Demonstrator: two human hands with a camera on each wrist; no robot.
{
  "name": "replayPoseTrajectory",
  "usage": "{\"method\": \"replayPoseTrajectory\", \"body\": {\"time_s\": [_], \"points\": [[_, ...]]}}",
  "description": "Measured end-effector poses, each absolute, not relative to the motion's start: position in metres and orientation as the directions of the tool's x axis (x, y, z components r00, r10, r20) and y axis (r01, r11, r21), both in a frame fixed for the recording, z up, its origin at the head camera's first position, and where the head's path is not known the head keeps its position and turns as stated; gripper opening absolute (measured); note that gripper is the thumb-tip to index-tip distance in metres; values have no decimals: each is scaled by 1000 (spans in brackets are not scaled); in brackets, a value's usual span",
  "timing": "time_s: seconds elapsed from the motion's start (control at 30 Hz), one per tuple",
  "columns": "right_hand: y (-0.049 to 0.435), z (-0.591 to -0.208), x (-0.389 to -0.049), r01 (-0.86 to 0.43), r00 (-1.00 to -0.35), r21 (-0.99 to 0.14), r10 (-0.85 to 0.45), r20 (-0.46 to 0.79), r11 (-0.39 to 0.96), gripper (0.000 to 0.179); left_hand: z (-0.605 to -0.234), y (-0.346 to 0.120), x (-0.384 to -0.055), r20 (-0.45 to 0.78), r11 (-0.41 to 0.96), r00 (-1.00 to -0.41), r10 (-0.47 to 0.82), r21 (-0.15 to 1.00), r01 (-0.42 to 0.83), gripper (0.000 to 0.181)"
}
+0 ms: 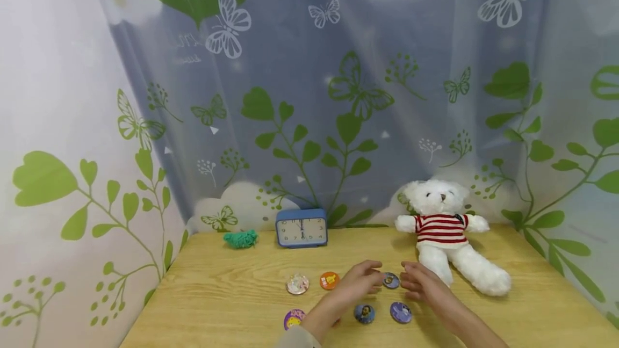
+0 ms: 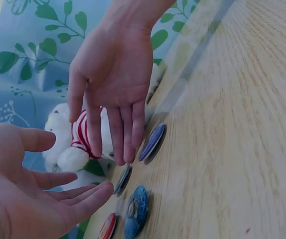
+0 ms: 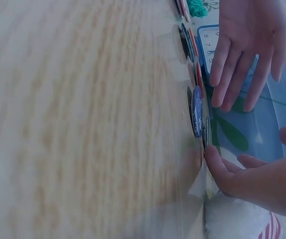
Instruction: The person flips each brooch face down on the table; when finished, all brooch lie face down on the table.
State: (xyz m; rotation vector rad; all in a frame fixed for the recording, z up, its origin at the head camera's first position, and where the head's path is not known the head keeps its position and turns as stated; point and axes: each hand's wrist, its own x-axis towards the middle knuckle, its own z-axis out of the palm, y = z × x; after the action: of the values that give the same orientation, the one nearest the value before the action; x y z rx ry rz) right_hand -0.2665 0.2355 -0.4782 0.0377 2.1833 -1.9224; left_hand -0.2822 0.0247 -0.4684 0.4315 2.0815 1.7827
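Several round button badges lie on the wooden table. My left hand (image 1: 360,279) and right hand (image 1: 425,284) face each other, palms inward, with a dark blue badge (image 1: 391,280) between their fingertips. Both have their fingers extended and hold nothing. Nearer me lie a purple badge (image 1: 401,312), by the right hand, and a blue badge with a figure (image 1: 365,313). An orange badge (image 1: 330,281) is just left of the left hand, and a pale glittery badge (image 1: 297,284) beyond it. The left forearm partly hides a purple-and-yellow badge (image 1: 294,318).
A white teddy bear (image 1: 442,230) in a red-striped shirt sits at the back right, behind my right hand. Along the back edge stand a blue alarm clock (image 1: 302,228) and a green bundle of yarn (image 1: 240,239). A patterned curtain (image 1: 300,95) hangs behind the table (image 1: 217,294).
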Motion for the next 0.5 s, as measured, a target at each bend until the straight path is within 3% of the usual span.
{"method": "replayPoseTrajectory", "body": {"time_s": [0.5], "points": [[234, -480, -269, 202, -968, -970, -124, -219, 135, 64, -475, 46, -283, -147, 216, -921, 360, 974, -71, 54]]}}
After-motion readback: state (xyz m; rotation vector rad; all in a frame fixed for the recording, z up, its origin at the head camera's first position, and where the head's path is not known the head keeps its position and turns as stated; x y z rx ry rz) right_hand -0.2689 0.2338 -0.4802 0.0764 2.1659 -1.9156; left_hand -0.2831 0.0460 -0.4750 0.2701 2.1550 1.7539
